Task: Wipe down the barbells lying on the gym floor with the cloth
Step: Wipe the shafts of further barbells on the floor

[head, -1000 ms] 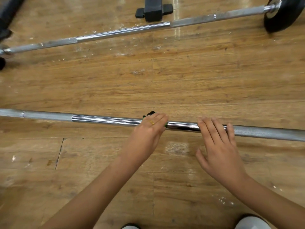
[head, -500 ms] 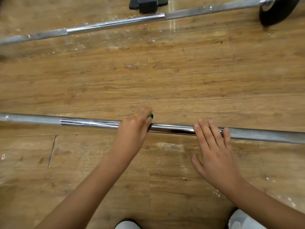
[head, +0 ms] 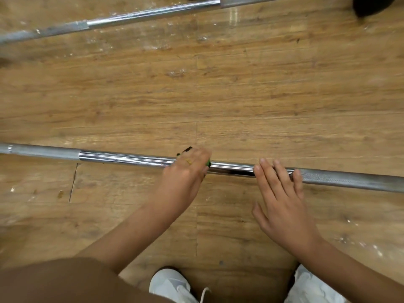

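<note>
A steel barbell [head: 122, 157] lies across the wooden floor from left to right, with a shiny middle and knurled ends. My left hand [head: 187, 171] is curled over its middle and grips a dark green cloth [head: 207, 164], mostly hidden under the fingers. My right hand [head: 279, 189] lies flat to the right, its straight fingertips resting on the bar. A second barbell [head: 140, 15] lies farther away along the top edge.
A black weight plate [head: 371, 5] sits on the far barbell's end at the top right. My white shoes [head: 172, 285] stand at the bottom edge, close to the near bar. White dust specks mark the wooden floor [head: 240, 101].
My left hand slid the cloth left along the bar, then a little back to the right. The right hand stayed on the bar. The camera tilted downward, showing my shoes and knee.
</note>
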Motion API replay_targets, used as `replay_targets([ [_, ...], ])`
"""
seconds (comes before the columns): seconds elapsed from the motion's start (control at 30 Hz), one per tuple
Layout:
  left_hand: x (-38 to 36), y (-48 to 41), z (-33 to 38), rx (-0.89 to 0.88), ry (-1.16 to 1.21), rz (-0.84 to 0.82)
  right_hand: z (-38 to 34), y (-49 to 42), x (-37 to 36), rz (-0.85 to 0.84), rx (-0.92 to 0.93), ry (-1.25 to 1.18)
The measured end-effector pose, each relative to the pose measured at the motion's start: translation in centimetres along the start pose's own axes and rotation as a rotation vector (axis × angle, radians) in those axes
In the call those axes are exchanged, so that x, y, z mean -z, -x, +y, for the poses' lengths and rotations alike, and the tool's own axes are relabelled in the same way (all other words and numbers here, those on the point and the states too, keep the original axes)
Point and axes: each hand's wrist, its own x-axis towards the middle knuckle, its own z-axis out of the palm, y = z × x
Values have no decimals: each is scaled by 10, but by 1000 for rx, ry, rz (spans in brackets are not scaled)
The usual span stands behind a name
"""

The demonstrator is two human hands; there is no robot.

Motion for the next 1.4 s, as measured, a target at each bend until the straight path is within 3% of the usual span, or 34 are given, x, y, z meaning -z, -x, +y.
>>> replay_targets([
  [0.13,-5,14,0,-58,27,-48,-5,7,-4,41,-8,-11],
  [0.3,1,28,-5,153,74,90,-6,16,-11,69,28,9],
  [0.5,-11,49,9,-55,-2,-28,-10,26,-16,79,30,-40],
  [0.67,9,28,-2,263,121,77,-6,29,-25,141,71,-5],
  [0.9,0,29,14,-13,88,-75,-8,32,-25,154,69,-30],
  [0.97,2,28,9,9,92,-55,-7,33,-25,146,69,-35],
  [1.13,17,30,-14,290,85,111,-5,33,-23,111,65,-65],
  [1.3,0,31,18,2,123,-53,-5,29,-21,111,53,-73],
  [1.4,3,27,0,169,143,59,-4,27,-19,118,63,-45],
])
